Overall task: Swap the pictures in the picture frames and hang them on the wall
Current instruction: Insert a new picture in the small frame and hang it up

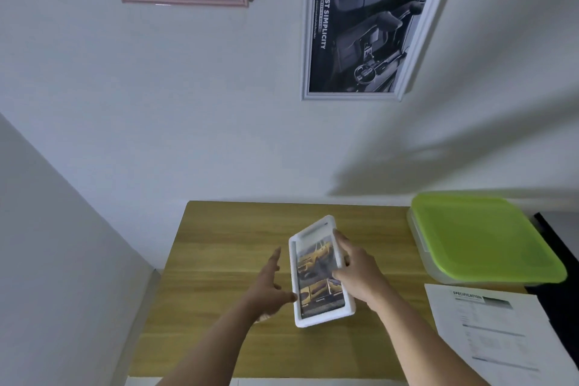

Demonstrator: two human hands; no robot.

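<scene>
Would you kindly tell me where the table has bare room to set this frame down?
The table is bare wood on its left, from its edge to the held frame. Another bare strip runs between the wall and that frame. The right side is crowded: the green-lidded box and a printed sheet sit there.

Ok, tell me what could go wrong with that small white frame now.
Only the right hand grips the small white picture frame with the yellow car print; the left hand is open beside it, so it could slip onto the wooden table. It looks tilted, so the print might slide out.
</scene>
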